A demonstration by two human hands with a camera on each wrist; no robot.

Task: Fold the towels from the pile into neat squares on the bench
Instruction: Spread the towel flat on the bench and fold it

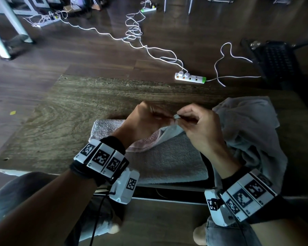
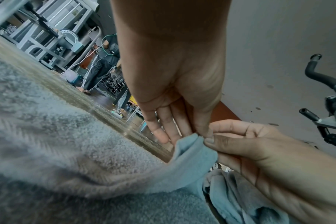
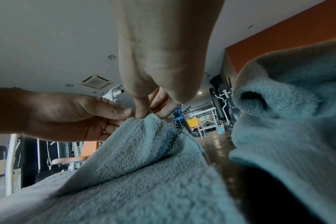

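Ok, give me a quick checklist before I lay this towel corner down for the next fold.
1. Right hand pinches the lifted towel corner: ok.
2. Left hand fingertips on the same corner: ok.
3. Blue towel lies flat on the bench: ok.
4. Edges lined up for a square fold: cannot tell, the hands hide them.
5. Towel pile clear of the fold: not ok, it touches the towel's right side.
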